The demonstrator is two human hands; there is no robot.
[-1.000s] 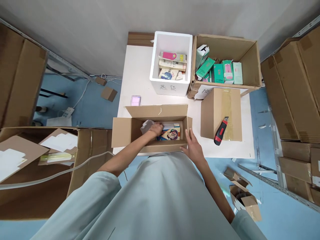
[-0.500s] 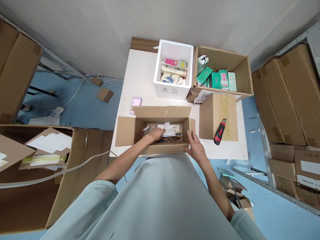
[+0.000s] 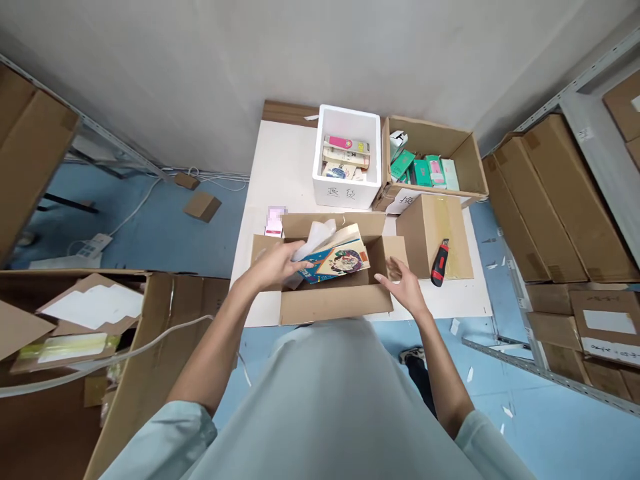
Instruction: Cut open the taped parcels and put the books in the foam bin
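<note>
My left hand (image 3: 277, 265) is closed on the left end of a book (image 3: 335, 260) with a blue and cream illustrated cover. Tilted, the book is lifted above the open cardboard box (image 3: 335, 305) at the table's front. Crumpled whitish wrapping (image 3: 319, 236) lies against the book's upper left, close to my fingers. My right hand (image 3: 404, 287) is open, its fingers apart, beside the box's right end and flap. Much of the box's inside is hidden behind the book.
Behind the box stand a white foam box (image 3: 346, 195) holding books and a carton (image 3: 430, 189) with green packets. A utility knife (image 3: 440, 263) lies on a closed carton (image 3: 460, 230) at right. A large open carton (image 3: 190, 293) stands at left, crossed by a pale cable (image 3: 165, 333).
My left hand has raised the book and the wrapping up out of the box. My right hand has shifted slightly right, off the box's edge. The view has tilted a little.
</note>
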